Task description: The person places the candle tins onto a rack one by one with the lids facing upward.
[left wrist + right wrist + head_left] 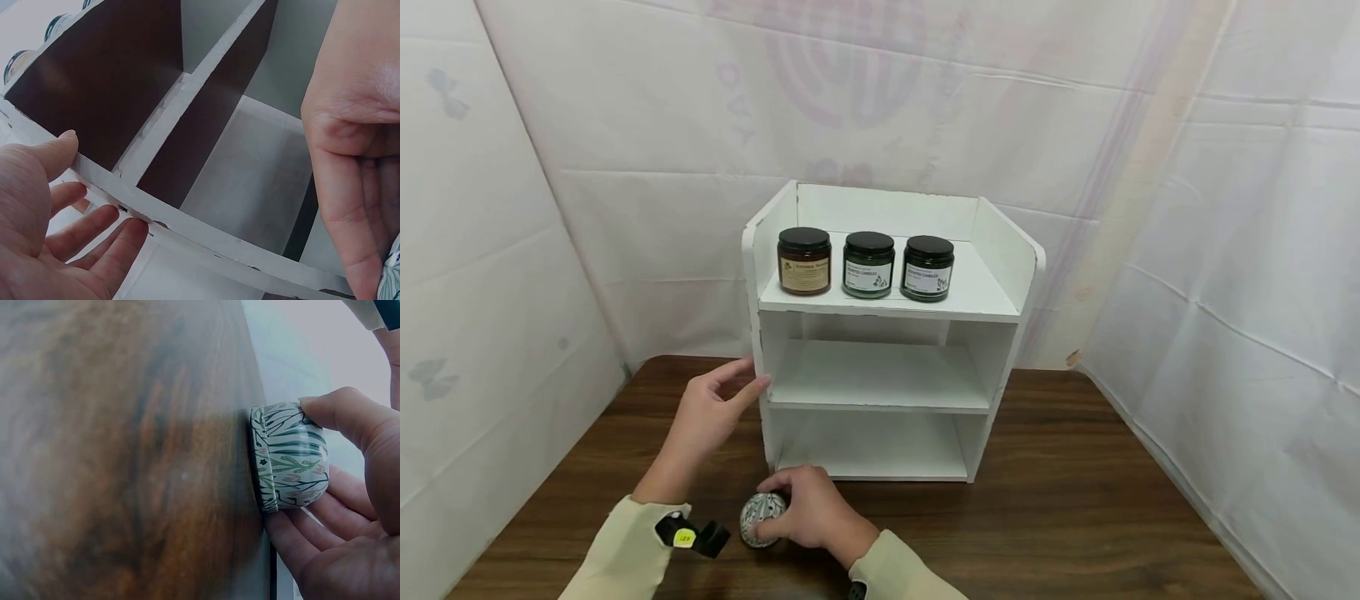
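Note:
My right hand (814, 507) grips a small round tin (761, 517) low over the table, left of the shelf's front. Up close in the right wrist view, the tin (292, 456) has rounded sides with green leaves and pink flowers on white. The thumb presses one side and fingers support the other. My left hand (706, 414) is at the left side of a white three-tier shelf (1009, 254). In the left wrist view its thumb lies at the front edge of the side panel (206, 235), with relaxed fingers along the outer face.
On the top tier stand an amber candle jar (805, 262) and two dark green candle jars, a middle one (868, 265) and a right one (927, 268), all with black lids. The dark wooden table (1060, 500) meets white cloth walls (1217, 275) behind and at the sides.

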`<state>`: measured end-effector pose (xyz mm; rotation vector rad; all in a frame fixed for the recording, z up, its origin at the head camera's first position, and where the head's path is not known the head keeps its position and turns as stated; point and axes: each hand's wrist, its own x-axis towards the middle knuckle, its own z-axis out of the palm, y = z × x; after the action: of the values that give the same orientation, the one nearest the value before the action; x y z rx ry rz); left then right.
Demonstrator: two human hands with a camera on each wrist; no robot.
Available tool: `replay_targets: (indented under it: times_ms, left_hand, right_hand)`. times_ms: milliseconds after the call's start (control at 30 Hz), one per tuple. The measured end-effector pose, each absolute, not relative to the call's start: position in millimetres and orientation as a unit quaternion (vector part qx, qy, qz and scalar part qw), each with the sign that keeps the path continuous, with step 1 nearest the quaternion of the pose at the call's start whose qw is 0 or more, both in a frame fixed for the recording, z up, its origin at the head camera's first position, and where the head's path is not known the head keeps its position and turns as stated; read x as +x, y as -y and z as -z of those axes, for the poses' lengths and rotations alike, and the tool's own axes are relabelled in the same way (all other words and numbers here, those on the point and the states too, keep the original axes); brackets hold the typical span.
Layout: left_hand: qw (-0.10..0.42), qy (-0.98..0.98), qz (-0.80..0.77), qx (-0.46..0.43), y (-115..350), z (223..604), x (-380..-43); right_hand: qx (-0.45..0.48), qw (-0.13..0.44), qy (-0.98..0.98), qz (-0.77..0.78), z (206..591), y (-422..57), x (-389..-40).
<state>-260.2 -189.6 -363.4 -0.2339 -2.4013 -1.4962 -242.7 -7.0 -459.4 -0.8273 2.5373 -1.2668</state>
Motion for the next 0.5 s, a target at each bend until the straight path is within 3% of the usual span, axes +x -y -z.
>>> replay_targets:
  times_ms: [500]
  left_hand:
    - [0.148, 0.834, 0.525, -0.081, 190.3, 363.7, -260.3]
  right_hand:
    - [-0.308, 0.107, -0.858, 0.397, 455.8, 7.0, -245.0]
